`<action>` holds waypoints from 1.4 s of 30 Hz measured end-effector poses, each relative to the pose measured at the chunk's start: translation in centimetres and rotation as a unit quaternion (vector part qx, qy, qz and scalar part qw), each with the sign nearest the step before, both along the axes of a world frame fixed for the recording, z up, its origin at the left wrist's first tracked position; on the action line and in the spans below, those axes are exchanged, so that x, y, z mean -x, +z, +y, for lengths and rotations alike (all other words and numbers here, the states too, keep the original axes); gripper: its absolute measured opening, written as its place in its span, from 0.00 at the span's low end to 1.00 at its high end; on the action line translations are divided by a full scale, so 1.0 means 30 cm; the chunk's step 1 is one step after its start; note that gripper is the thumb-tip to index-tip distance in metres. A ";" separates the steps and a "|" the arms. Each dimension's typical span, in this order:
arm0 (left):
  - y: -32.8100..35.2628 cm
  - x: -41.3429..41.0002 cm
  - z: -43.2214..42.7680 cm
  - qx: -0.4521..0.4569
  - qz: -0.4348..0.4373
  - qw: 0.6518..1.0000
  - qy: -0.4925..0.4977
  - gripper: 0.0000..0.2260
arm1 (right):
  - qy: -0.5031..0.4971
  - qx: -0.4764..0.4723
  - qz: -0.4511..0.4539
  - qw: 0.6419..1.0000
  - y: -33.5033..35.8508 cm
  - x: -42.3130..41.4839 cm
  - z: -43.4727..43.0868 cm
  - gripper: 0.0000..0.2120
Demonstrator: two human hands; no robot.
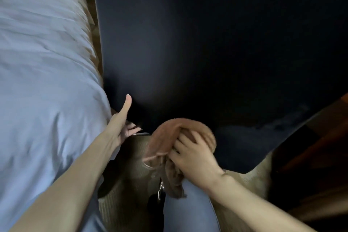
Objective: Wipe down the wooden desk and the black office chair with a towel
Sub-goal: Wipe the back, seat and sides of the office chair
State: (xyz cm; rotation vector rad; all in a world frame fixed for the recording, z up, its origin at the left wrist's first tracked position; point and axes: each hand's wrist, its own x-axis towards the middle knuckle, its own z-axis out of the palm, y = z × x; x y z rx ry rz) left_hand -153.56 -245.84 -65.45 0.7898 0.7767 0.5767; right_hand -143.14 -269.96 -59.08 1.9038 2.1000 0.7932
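Upholstery, black and smooth, takes up most of the view: a broad panel of the office chair (188,52) runs from the top edge down to the middle of the scene; to its left lies a bed (41,62) under rumpled white linen, its side close against the chair's left edge; at the far right a corner of the dark reddish wooden bench (320,137) shows beyond the chair's lower right curve, mostly in shadow; beige ribbed carpet (131,184) covers the floor beneath the chair, and a leg in pale blue cloth (190,209) comes up from the bottom edge over it; two bare forearms reach in from the lower corners; the brown towel (169,137) is bunched against the chair's lower rim, part of it arched up onto the black surface and a loose tail hanging down toward the knee; the right hand (192,154) lies on top of it, fingers spread and curled into the folds, grasping the cloth and pressing it to the chair; the left hand (120,124) holds the chair's lower left edge, thumb straight up along the black face, fingers curled beneath; a thin metal ring (148,165) shows just under the towel's left fold, too blurred to name.
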 end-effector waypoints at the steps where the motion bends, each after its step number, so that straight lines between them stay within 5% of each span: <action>1: -0.001 -0.001 -0.001 -0.002 0.005 1.000 0.007 0.53 | 0.020 -0.055 -0.008 0.998 0.055 -0.010 -0.009 0.14; 5: -0.003 -0.016 0.005 -0.012 0.018 0.999 0.036 0.56 | 0.026 -0.285 -0.063 0.956 0.280 -0.149 -0.064 0.11; 8: -0.008 -0.020 0.029 -0.019 0.016 0.999 0.043 0.53 | 0.027 -0.323 -0.060 0.944 0.220 -0.168 -0.059 0.10; 15: 0.006 -0.065 0.018 0.000 -0.004 0.998 0.061 0.52 | -0.047 -0.028 0.019 0.998 -0.196 -0.065 0.010 0.15; 18: 0.021 -0.090 -0.087 0.034 -0.070 0.997 -0.005 0.56 | 0.000 0.049 0.002 0.999 -0.248 0.001 0.017 0.06; 23: 0.034 -0.075 -0.161 0.048 -0.022 0.999 -0.003 0.51 | 0.030 -0.116 -0.028 0.992 -0.017 -0.040 -0.091 0.10; 28: 0.057 -0.074 -0.187 0.035 -0.063 0.997 0.008 0.37 | -0.015 -0.343 -0.106 0.933 0.339 -0.184 -0.214 0.05; 31: 0.060 -0.080 -0.187 0.045 -0.076 0.996 0.018 0.34 | -0.027 -0.384 -0.084 0.919 0.304 -0.234 -0.213 0.11; 34: 0.044 -0.090 -0.163 0.065 -0.089 0.993 0.031 0.41 | -0.072 -0.299 0.040 0.951 0.083 -0.198 -0.200 0.09; 37: 0.026 -0.103 -0.143 0.081 -0.096 0.992 0.033 0.47 | 0.019 -0.135 0.007 0.991 -0.153 -0.141 -0.209 0.10; 42: 0.024 -0.102 -0.120 0.092 -0.108 0.989 0.051 0.46 | 0.036 -0.012 -0.046 0.998 -0.145 -0.122 -0.236 0.05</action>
